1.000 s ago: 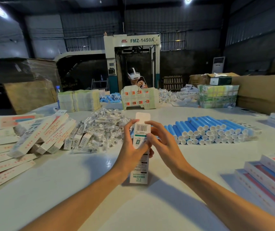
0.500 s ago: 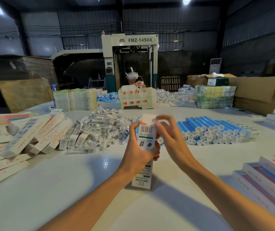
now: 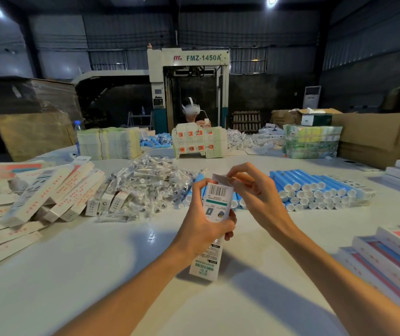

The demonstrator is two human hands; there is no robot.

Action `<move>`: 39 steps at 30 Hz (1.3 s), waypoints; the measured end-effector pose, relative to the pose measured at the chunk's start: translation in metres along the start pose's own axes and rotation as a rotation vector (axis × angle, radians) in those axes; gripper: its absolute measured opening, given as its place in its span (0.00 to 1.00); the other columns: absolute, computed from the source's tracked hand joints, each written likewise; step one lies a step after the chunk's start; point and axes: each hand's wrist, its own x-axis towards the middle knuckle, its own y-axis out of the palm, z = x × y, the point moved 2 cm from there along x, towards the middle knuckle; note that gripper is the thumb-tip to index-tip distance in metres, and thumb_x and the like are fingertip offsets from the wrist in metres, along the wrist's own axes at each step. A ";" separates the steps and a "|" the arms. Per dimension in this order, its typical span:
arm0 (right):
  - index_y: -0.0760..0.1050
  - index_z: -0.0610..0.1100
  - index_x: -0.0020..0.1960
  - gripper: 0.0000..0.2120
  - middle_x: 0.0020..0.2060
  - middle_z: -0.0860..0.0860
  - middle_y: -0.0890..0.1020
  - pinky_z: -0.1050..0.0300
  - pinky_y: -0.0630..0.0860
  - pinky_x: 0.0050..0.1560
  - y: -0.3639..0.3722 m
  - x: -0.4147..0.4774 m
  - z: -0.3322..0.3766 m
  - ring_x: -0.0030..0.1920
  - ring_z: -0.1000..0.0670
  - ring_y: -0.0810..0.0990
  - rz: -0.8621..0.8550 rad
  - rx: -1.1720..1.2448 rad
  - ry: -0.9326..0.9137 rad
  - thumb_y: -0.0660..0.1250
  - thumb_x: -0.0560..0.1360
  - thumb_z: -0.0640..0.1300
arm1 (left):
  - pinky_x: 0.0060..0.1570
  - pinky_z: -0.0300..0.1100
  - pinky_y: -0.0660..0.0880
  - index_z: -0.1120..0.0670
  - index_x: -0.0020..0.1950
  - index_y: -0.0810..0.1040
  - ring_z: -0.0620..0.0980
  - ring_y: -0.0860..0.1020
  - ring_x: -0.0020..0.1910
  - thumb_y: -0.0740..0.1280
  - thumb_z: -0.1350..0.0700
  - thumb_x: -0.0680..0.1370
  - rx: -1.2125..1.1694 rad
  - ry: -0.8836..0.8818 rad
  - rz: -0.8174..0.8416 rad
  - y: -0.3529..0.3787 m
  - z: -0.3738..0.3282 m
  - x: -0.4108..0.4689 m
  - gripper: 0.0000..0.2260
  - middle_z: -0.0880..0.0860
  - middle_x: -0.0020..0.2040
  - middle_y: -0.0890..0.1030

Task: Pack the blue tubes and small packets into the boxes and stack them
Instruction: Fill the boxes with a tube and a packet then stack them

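Box (image 3: 218, 197): slim white carton with a barcode and a green band, stood on end and slightly tilted, its lower end at the table (image 3: 97, 275); contents hidden
Left hand (image 3: 201, 229): wrapped round the box's middle, thumb on the printed face, fingers curled behind; this looks meant to steady the box so its top end faces the other hand
Right hand (image 3: 257, 197): at the box's top end, thumb and forefinger pinching the top flap (image 3: 219, 178), which is half bent over; most likely tucking it closed
Box relative to hands: between them, gripped low by the left, worked at the top by the right
Blue tubes (image 3: 315, 190): neat layered row just right of the box, white caps toward the person, an easy reach for the right hand; a few more show behind the box
Small packets (image 3: 145, 183): loose clear heap left of the box and beyond it
Unfilled cartons (image 3: 48, 192): leaning pile farther left of the box
Packed boxes (image 3: 393, 258): flat stack well right of the box, probably where this one goes
Second person (image 3: 191, 110): far beyond the box, wearing a white headset
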 end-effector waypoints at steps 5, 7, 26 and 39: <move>0.80 0.49 0.50 0.04 0.50 0.50 0.88 0.46 0.85 0.53 -0.005 0.002 0.002 0.53 0.47 0.87 -0.041 0.160 0.099 0.68 0.82 0.43 | 0.36 0.44 0.80 0.40 0.67 0.66 0.55 0.82 0.36 0.75 0.69 0.72 0.027 -0.015 0.010 0.000 0.000 0.000 0.34 0.56 0.47 0.84; 0.82 0.49 0.50 0.03 0.50 0.49 0.88 0.44 0.85 0.52 -0.006 0.002 0.000 0.52 0.46 0.87 -0.046 0.181 0.119 0.70 0.81 0.43 | 0.37 0.44 0.80 0.40 0.68 0.65 0.55 0.83 0.37 0.74 0.70 0.72 0.035 -0.020 0.031 0.000 0.000 -0.001 0.35 0.55 0.46 0.84; 0.85 0.40 0.47 0.03 0.51 0.46 0.88 0.50 0.84 0.56 -0.021 0.009 0.007 0.56 0.49 0.86 0.145 0.265 0.357 0.73 0.77 0.35 | 0.38 0.48 0.82 0.38 0.72 0.57 0.58 0.84 0.37 0.76 0.67 0.74 0.084 -0.019 0.072 -0.008 0.000 -0.002 0.41 0.57 0.48 0.85; 0.87 0.45 0.49 0.11 0.46 0.52 0.89 0.57 0.85 0.47 -0.012 0.001 0.009 0.52 0.53 0.87 0.076 0.067 0.188 0.68 0.78 0.34 | 0.34 0.51 0.84 0.39 0.72 0.64 0.61 0.86 0.33 0.78 0.62 0.74 0.221 0.035 -0.001 -0.006 -0.002 -0.001 0.36 0.53 0.50 0.83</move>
